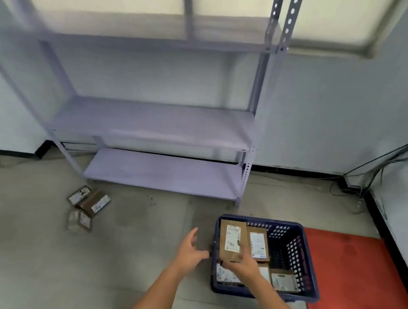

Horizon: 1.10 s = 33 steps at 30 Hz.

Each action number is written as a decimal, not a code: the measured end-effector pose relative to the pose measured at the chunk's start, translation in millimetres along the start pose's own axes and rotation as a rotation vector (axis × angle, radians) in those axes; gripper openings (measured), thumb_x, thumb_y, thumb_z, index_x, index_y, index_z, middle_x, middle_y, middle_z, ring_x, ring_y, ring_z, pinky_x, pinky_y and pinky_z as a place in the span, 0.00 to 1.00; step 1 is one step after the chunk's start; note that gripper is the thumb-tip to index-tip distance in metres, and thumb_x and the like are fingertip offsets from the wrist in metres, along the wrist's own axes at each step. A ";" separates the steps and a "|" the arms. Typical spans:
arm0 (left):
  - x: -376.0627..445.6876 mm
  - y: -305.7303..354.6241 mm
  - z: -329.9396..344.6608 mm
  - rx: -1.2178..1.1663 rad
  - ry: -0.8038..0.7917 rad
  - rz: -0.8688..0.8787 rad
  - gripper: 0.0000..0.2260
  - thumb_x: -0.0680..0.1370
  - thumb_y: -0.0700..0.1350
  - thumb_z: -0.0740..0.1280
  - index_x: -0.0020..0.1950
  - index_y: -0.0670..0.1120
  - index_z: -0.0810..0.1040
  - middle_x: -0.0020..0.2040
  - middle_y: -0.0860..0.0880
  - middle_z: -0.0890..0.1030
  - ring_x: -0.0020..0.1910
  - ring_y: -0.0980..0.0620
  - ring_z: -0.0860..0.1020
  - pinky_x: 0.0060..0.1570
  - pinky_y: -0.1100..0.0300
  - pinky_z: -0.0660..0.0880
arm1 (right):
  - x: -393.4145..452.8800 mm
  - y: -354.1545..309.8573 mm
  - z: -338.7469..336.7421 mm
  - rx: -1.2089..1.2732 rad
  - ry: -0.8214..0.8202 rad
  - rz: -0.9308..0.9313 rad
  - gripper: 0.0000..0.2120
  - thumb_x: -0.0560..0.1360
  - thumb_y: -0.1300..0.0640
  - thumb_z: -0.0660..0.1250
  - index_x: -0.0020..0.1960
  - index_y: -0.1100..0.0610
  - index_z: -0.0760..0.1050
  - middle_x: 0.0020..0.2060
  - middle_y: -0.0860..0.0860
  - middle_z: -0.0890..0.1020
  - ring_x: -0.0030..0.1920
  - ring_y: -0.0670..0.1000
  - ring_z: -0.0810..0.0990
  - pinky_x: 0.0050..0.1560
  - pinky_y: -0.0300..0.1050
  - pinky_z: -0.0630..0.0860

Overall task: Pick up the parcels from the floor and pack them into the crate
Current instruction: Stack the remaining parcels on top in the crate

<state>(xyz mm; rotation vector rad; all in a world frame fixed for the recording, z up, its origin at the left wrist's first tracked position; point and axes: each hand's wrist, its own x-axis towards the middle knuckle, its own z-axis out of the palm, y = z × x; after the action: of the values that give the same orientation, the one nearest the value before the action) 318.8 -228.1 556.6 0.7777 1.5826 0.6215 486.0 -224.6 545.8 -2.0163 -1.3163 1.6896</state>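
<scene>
**Over the crate: parcel held at the left end**

Over the left end of the blue perforated crate [307, 263], the right hand [244, 265] gripped a brown parcel [231, 240] by its near edge, fingers curled round it. The parcel carried a white label facing up and sat slightly tilted, above the crate's left wall. The left hand [191, 250] hovered just left of the crate, fingers spread and relaxed, holding nothing.

Crate contents:
- A second labelled parcel [259, 244] lay just right of the held one.
- A flat brown parcel [284, 281] rested at the near right of the crate floor.
- A further labelled parcel [225, 275] showed below the right hand, partly hidden.

The crate stood on the grey floor [124, 259], its right side touching or overlapping a red mat [360, 284].

Remaining on the floor, well apart to the left, was a loose cluster of small parcels [87, 205] near the foot of a grey metal shelving unit [163, 125]. The exact count could not be determined owing to blur
</scene>
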 end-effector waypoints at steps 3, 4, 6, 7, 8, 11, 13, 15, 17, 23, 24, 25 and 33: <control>-10.2 -9.0 -100.0 -0.001 0.085 0.034 0.36 0.71 0.34 0.71 0.74 0.46 0.58 0.72 0.40 0.65 0.69 0.44 0.68 0.57 0.58 0.73 | -9.3 -57.7 73.4 0.003 0.002 -0.043 0.42 0.69 0.55 0.73 0.75 0.53 0.54 0.72 0.57 0.66 0.70 0.57 0.68 0.67 0.49 0.68; -14.2 -11.6 -129.6 0.005 0.112 0.033 0.36 0.70 0.34 0.71 0.74 0.46 0.59 0.71 0.40 0.66 0.68 0.43 0.69 0.60 0.55 0.71 | -11.2 -75.1 95.1 0.009 0.002 -0.054 0.42 0.69 0.55 0.73 0.76 0.53 0.54 0.72 0.58 0.66 0.70 0.57 0.67 0.67 0.49 0.68; -22.6 -13.4 -180.1 0.005 0.159 0.029 0.36 0.70 0.34 0.72 0.74 0.46 0.59 0.70 0.40 0.68 0.65 0.43 0.72 0.60 0.55 0.70 | -19.4 -111.3 132.4 0.021 -0.027 -0.073 0.42 0.70 0.56 0.73 0.76 0.54 0.52 0.71 0.59 0.66 0.71 0.58 0.66 0.66 0.48 0.68; -24.8 -13.6 -202.3 -0.008 0.171 0.030 0.36 0.70 0.34 0.72 0.74 0.46 0.60 0.69 0.40 0.69 0.64 0.43 0.73 0.57 0.56 0.71 | -20.5 -127.2 149.2 0.026 -0.038 -0.079 0.42 0.70 0.56 0.73 0.76 0.54 0.52 0.72 0.60 0.65 0.71 0.58 0.65 0.67 0.48 0.67; -26.2 -13.3 -219.1 -0.014 0.176 0.028 0.35 0.70 0.34 0.71 0.74 0.46 0.60 0.69 0.40 0.69 0.63 0.43 0.74 0.54 0.58 0.71 | -19.9 -139.5 162.0 0.022 -0.048 -0.084 0.42 0.70 0.57 0.73 0.76 0.55 0.51 0.72 0.59 0.64 0.72 0.58 0.64 0.68 0.48 0.65; -19.3 -8.7 -274.4 -0.039 0.171 0.019 0.34 0.71 0.34 0.70 0.74 0.46 0.59 0.69 0.41 0.67 0.56 0.47 0.73 0.48 0.60 0.70 | -10.5 -180.9 201.7 0.007 -0.073 -0.089 0.41 0.71 0.58 0.72 0.76 0.55 0.52 0.72 0.61 0.63 0.72 0.58 0.64 0.66 0.46 0.66; -1.9 -3.9 -314.1 -0.045 0.193 0.021 0.34 0.71 0.33 0.70 0.74 0.45 0.59 0.69 0.41 0.67 0.53 0.49 0.72 0.47 0.60 0.70 | 8.3 -210.2 226.6 0.016 -0.079 -0.102 0.41 0.70 0.58 0.73 0.76 0.54 0.53 0.71 0.62 0.65 0.71 0.58 0.66 0.64 0.45 0.68; 17.1 2.1 -351.8 -0.027 0.228 0.020 0.34 0.71 0.34 0.70 0.74 0.46 0.60 0.69 0.41 0.68 0.54 0.49 0.72 0.51 0.58 0.70 | 31.1 -238.8 249.4 0.024 -0.084 -0.116 0.40 0.70 0.58 0.73 0.75 0.54 0.54 0.70 0.63 0.65 0.70 0.59 0.67 0.63 0.47 0.69; 34.7 8.1 -388.1 -0.022 0.258 0.014 0.34 0.71 0.35 0.70 0.74 0.46 0.60 0.68 0.41 0.69 0.55 0.48 0.72 0.52 0.58 0.70 | 52.1 -267.7 274.8 0.038 -0.111 -0.119 0.41 0.70 0.58 0.73 0.76 0.53 0.54 0.70 0.63 0.65 0.69 0.59 0.69 0.62 0.47 0.70; 73.3 12.4 -483.8 -0.025 0.284 -0.037 0.32 0.71 0.34 0.70 0.73 0.44 0.61 0.67 0.42 0.70 0.55 0.49 0.72 0.51 0.59 0.69 | 91.6 -334.8 351.2 0.035 -0.186 -0.092 0.40 0.70 0.59 0.72 0.75 0.52 0.54 0.70 0.63 0.65 0.68 0.59 0.69 0.59 0.46 0.71; 78.7 10.6 -499.9 -0.018 0.275 -0.052 0.32 0.71 0.34 0.69 0.73 0.44 0.61 0.67 0.41 0.70 0.55 0.49 0.72 0.51 0.60 0.68 | 97.4 -343.0 362.9 0.025 -0.184 -0.087 0.40 0.70 0.58 0.73 0.75 0.52 0.55 0.70 0.63 0.66 0.68 0.59 0.70 0.59 0.45 0.72; 84.5 8.3 -516.9 -0.009 0.267 -0.071 0.32 0.72 0.34 0.69 0.73 0.44 0.61 0.67 0.41 0.70 0.56 0.49 0.72 0.51 0.60 0.68 | 103.3 -350.9 374.9 0.013 -0.179 -0.078 0.40 0.70 0.58 0.73 0.75 0.52 0.55 0.69 0.63 0.67 0.67 0.59 0.71 0.58 0.45 0.72; 154.2 -20.3 -664.1 0.143 0.201 -0.141 0.35 0.67 0.37 0.73 0.72 0.42 0.64 0.65 0.41 0.73 0.60 0.48 0.73 0.52 0.61 0.68 | 155.1 -398.9 484.1 0.094 -0.095 0.061 0.39 0.70 0.58 0.72 0.75 0.51 0.56 0.66 0.62 0.69 0.63 0.59 0.73 0.58 0.44 0.72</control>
<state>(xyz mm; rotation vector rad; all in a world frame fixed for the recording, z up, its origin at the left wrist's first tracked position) -350.9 -99.6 544.6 0.7181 1.8650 0.4993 -138.9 -60.4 537.9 -1.9646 -1.1911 1.8585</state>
